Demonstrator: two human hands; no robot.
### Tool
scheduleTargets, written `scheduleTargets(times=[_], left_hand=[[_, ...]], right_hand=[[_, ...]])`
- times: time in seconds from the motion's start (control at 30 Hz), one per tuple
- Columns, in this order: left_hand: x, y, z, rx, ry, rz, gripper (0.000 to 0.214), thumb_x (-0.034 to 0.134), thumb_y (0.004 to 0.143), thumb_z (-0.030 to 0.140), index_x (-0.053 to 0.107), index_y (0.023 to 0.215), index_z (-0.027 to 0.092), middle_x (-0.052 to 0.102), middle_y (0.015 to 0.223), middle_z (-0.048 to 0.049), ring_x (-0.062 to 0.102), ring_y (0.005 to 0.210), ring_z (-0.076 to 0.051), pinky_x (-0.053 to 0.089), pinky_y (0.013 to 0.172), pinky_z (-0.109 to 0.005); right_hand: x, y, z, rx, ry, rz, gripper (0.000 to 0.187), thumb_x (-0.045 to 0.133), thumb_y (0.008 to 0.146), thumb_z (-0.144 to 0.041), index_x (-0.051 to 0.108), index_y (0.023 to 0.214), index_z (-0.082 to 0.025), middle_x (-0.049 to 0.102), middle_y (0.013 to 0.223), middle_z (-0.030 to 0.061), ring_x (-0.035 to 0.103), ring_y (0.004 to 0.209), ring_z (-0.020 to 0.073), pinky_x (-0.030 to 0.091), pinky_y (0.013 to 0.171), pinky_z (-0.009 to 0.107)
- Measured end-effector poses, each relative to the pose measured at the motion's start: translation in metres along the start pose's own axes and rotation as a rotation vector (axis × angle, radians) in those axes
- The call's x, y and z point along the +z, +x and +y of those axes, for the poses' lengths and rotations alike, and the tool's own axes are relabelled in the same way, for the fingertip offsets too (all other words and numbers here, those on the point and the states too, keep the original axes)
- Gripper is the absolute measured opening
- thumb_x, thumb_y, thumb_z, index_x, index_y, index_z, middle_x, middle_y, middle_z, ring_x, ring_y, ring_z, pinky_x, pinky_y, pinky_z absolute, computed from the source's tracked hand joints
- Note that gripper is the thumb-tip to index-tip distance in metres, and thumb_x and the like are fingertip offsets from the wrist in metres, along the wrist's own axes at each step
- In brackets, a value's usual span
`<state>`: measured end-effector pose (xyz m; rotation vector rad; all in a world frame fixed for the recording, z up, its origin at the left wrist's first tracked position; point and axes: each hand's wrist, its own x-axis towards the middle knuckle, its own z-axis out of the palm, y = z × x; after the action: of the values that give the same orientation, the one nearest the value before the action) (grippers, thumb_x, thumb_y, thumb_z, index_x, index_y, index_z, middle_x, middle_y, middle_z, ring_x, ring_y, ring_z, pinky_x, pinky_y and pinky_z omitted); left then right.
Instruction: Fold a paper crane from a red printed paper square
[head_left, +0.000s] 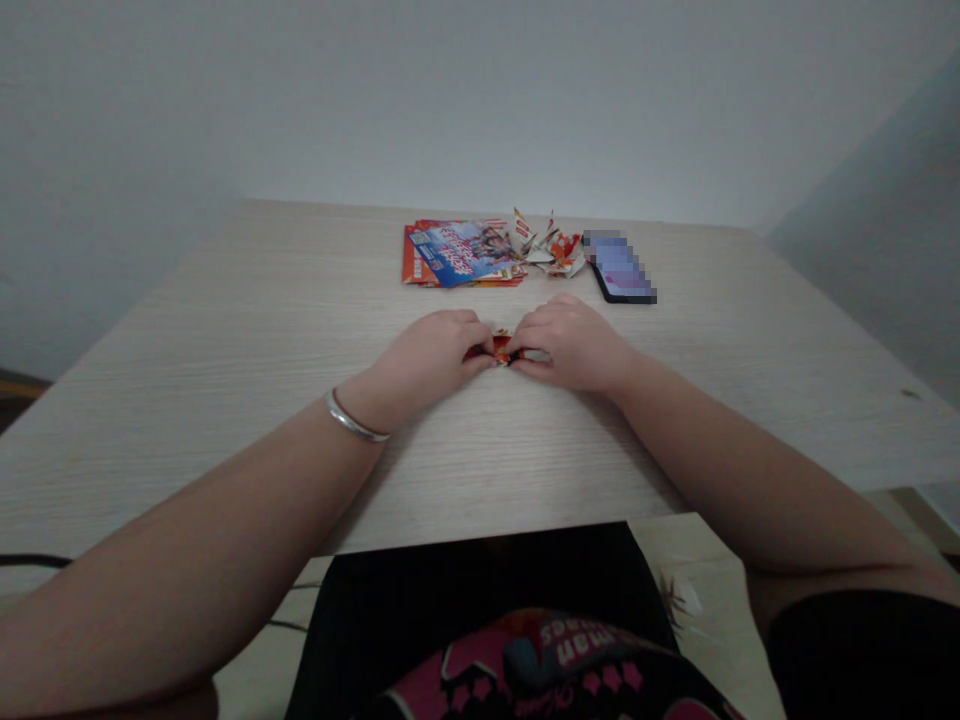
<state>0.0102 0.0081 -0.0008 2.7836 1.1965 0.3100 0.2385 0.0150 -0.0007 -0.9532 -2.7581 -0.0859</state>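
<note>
Both hands meet near the middle of the table, pinching a small piece of folded printed paper in red, orange and white. My left hand wears a silver bangle at its wrist and grips the paper's left side between thumb and fingers. On the opposite side, my right hand closes its thumb and fingers on the same paper. Much of the paper is hidden by the fingers, so its full shape cannot be made out.
Beyond the hands lies a stack of colourful printed leaflets. Right of it sit folded paper pieces with pointed tips, touching or close to the stack. A phone lies farther right. The pale wooden table ends at a wall.
</note>
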Motion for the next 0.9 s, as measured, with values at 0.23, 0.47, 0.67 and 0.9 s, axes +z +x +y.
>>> scheduleTargets(times=[0.23,0.47,0.67,0.9], left_hand=[[-0.003,0.002,0.005,0.017,0.086,-0.02,0.029,0.052,0.103,0.028,0.075,0.097,0.013,0.072,0.093,-0.0113,0.066,0.089,-0.023,0.049,0.082,-0.034],[-0.003,0.0,0.003,0.045,0.081,-0.013,0.028,0.052,0.102,0.028,0.074,0.094,0.013,0.073,0.093,-0.0115,0.066,0.088,-0.024,0.05,0.082,-0.036],[0.001,-0.001,0.004,0.021,0.052,0.02,0.024,0.058,0.098,0.033,0.074,0.093,0.015,0.072,0.091,-0.01,0.066,0.087,-0.024,0.049,0.08,-0.036],[-0.004,-0.003,0.011,-0.04,0.114,-0.019,0.029,0.053,0.101,0.034,0.074,0.092,0.016,0.073,0.091,-0.0094,0.066,0.085,-0.023,0.045,0.071,-0.034]], right_hand=[[0.001,0.0,0.001,-0.012,-0.008,0.022,0.021,0.065,0.096,-0.032,0.083,0.101,-0.024,0.081,0.097,0.0067,0.067,0.093,0.0227,0.035,0.083,0.037],[0.001,0.003,-0.006,-0.034,-0.033,0.006,0.023,0.06,0.094,-0.025,0.082,0.098,-0.021,0.079,0.093,0.0081,0.065,0.086,0.022,0.035,0.071,0.035],[0.006,0.004,-0.014,0.056,-0.022,0.01,0.025,0.058,0.094,-0.025,0.081,0.097,-0.019,0.079,0.094,0.0094,0.065,0.084,0.022,0.037,0.068,0.034],[0.006,0.003,-0.007,0.149,0.208,0.008,0.023,0.061,0.092,-0.021,0.083,0.098,-0.021,0.081,0.101,0.0079,0.07,0.091,0.0207,0.046,0.08,0.032]])
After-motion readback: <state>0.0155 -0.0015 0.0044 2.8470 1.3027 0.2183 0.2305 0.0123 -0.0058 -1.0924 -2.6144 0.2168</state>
